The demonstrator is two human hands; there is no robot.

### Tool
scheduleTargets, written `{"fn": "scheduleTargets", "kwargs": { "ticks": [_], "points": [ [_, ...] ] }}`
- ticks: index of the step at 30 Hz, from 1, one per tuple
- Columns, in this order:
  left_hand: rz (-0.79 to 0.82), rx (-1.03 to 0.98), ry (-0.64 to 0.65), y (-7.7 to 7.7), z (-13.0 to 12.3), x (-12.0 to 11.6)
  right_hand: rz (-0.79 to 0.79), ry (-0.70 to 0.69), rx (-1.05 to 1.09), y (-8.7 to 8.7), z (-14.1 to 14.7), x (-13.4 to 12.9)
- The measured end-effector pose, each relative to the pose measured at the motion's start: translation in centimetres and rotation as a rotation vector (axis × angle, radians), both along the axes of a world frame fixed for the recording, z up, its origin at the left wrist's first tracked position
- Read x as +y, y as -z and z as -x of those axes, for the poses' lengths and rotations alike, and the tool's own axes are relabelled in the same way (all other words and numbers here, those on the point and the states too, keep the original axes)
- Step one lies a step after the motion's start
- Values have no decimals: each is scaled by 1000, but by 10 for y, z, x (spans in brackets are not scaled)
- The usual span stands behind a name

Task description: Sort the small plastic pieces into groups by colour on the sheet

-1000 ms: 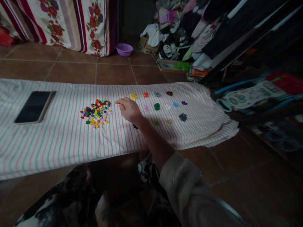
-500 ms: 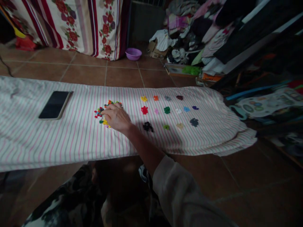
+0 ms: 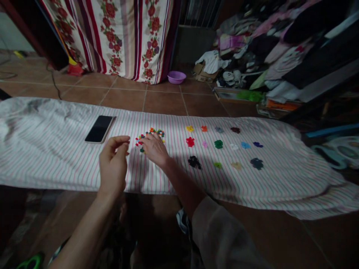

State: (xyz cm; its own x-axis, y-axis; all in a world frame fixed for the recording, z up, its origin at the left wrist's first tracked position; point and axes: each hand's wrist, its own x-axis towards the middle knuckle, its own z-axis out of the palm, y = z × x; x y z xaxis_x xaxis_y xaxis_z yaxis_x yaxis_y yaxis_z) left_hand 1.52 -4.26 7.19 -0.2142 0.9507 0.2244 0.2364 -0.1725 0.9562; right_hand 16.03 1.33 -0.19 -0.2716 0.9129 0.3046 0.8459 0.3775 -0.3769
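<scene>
My right hand (image 3: 155,148) lies over a mixed pile of small coloured pieces (image 3: 153,130), like tiny beads or blocks. Its fingers stretch out across the pile and cover part of it. Left of the pile, my left hand (image 3: 113,162) is raised with thumb and fingers curled together; anything between the tips is too small to make out. Right of the pile lie single-colour heaps in rows, among them a red heap (image 3: 190,142), a yellow heap (image 3: 190,128), a green heap (image 3: 218,144), a black heap (image 3: 194,161) and a dark grey heap (image 3: 256,163).
A phone (image 3: 99,129) lies on the striped cloth (image 3: 67,160), left of the hands. Beyond the cloth's far edge, a purple basin (image 3: 176,77) stands on the tiled floor near a floral curtain (image 3: 126,41). Clothes and a cardboard box (image 3: 204,73) are heaped at the back right.
My left hand has come into view beside the pile, fingers curled. My right hand stays over the pile. The camera has turned left, so everything sits farther right in view.
</scene>
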Motion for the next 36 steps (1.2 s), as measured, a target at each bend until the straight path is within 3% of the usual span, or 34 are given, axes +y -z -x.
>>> {"fn": "scheduleTargets", "kwargs": {
  "ticks": [3, 5, 12, 24, 27, 33, 36],
  "points": [
    [275, -178, -44, -3, -5, 8, 27, 77, 28, -3, 2, 2],
    [370, -258, -70, -7, -6, 12, 42, 107, 34, -4, 2, 4],
    [523, -425, -146, -6, 1, 19, 24, 70, -48, -2, 4, 7],
    [590, -381, -100, 3, -3, 21, -23, 100, 31, -5, 3, 4],
    [553, -225, -58, 11, -2, 25, 0, 119, 106, -10, 2, 4],
    [427, 538, 125, 15, -11, 23, 62, 101, 164, -14, -6, -1],
    [358, 769, 149, 13, -15, 19, 73, 84, 176, -16, -13, -4]
  ]
}}
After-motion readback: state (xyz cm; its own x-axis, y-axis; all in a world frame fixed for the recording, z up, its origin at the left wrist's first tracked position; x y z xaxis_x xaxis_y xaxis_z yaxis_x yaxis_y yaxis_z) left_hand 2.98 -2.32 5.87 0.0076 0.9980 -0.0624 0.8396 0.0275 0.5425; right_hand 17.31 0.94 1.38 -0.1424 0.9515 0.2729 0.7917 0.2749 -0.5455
